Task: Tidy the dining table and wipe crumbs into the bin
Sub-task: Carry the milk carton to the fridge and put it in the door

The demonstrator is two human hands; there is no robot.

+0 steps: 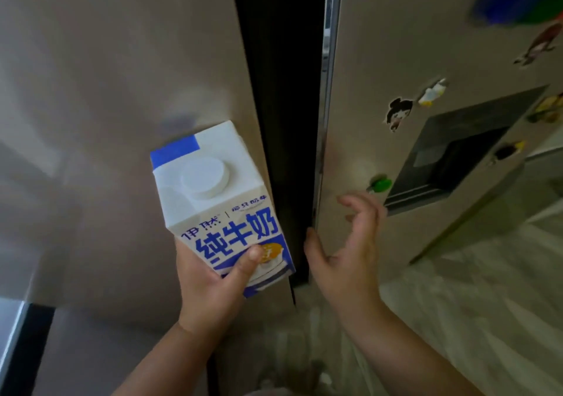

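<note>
One milk carton [224, 210] is held upright by its base in the left hand [210, 286], thumb across the front, before the fridge, while the right hand [344, 249], grip wide and empty, is poised at the right door [380, 60] edge, presumably for opening.

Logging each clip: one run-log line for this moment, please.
left hand: grips milk carton | right hand: open, at fridge door edge | door ajar

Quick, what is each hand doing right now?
Left hand: holding the milk carton.
Right hand: open, holding nothing, by the fridge door edge.
</note>
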